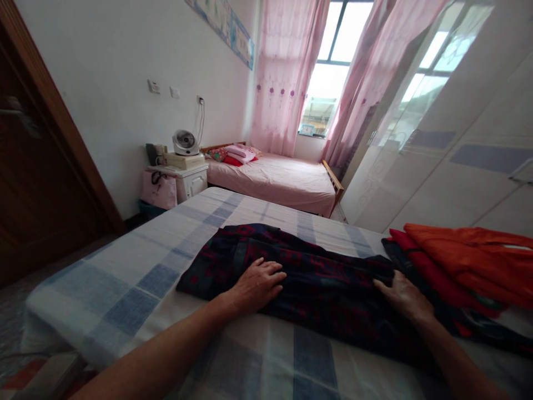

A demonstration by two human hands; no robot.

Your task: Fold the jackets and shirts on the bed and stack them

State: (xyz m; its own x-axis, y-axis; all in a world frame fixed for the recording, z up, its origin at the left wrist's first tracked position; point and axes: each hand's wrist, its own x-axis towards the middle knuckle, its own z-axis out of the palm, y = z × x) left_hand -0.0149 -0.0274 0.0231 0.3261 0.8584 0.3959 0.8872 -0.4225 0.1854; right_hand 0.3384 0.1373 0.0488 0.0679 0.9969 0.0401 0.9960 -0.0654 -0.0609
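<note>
A dark garment with a red and navy pattern lies folded lengthwise across the checked bed sheet. Resting flat on its left middle part is my left hand, fingers stretched out. My right hand is at the garment's right end, thumb and fingers closed on the cloth there. The garment's exact kind does not show. Just beyond my right hand sits a pile of clothes, with an orange garment on top and a red one under it.
Behind this bed stands a second bed with a pink sheet and pillows. A small fan tops the white bedside cabinet, beside a pink bag. A glossy wardrobe lines the right; a brown door is left.
</note>
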